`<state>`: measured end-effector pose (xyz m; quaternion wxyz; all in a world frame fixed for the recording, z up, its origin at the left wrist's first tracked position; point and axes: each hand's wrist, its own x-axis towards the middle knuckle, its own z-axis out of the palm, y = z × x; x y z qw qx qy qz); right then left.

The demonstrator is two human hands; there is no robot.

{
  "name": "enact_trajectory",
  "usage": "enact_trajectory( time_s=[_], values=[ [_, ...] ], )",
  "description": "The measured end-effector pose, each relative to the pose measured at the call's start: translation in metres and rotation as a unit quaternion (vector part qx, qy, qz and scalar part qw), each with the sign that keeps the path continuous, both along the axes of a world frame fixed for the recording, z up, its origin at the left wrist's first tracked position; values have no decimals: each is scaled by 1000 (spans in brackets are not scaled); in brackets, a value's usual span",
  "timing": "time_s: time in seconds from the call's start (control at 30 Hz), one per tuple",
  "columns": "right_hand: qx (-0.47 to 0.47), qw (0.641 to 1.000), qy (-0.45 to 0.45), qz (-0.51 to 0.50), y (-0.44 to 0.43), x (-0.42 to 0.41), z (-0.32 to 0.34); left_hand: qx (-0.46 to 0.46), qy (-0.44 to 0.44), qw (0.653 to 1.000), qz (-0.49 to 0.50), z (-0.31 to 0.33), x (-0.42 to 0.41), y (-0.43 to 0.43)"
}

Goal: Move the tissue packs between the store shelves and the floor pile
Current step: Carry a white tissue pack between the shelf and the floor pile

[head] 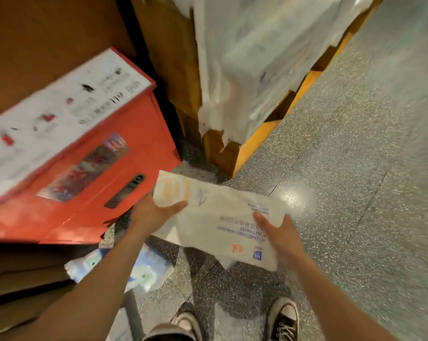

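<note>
A long white tissue pack (218, 215) with blue print and an orange round logo hangs above the floor, held between both hands. My left hand (154, 212) grips its left end, thumb lying across the top. My right hand (279, 233) grips the right end, thumb on top and fingers hidden underneath. Another pack (144, 271), wrapped in blue and green print, lies on the floor under my left forearm. Straight ahead, a wooden pallet (262, 141) carries a tall stack of white packs (264, 57) under loose plastic wrap.
A big red and white carton (85, 148) leans at the left, close to my left hand. Brown cardboard boxes (23, 274) sit below it at the lower left. Speckled grey floor (370, 168) stretches to the right. My two shoes (283, 318) show at the bottom.
</note>
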<state>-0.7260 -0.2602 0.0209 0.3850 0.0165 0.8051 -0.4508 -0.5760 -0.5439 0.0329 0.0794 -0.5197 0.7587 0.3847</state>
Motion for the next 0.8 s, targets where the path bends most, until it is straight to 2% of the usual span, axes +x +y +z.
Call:
enact_trajectory(
  time_s=[0.2, 0.43, 0.6, 0.73, 0.8],
  values=[
    [-45, 995, 67, 65, -24, -16, 237, -36, 69, 993, 93, 235, 37, 16],
    [-96, 971, 119, 186, -30, -14, 417, -75, 82, 964, 243, 436, 95, 73],
    [-131, 940, 122, 291, -6, 10, 510, -83, 91, 934, 335, 525, 149, 150],
    [-131, 919, 126, 351, 9, 39, 551, -101, 124, 907, 390, 574, 204, 222],
    [-150, 896, 128, 397, 10, 62, 561, -111, 136, 890, 421, 587, 238, 256]
  ],
)
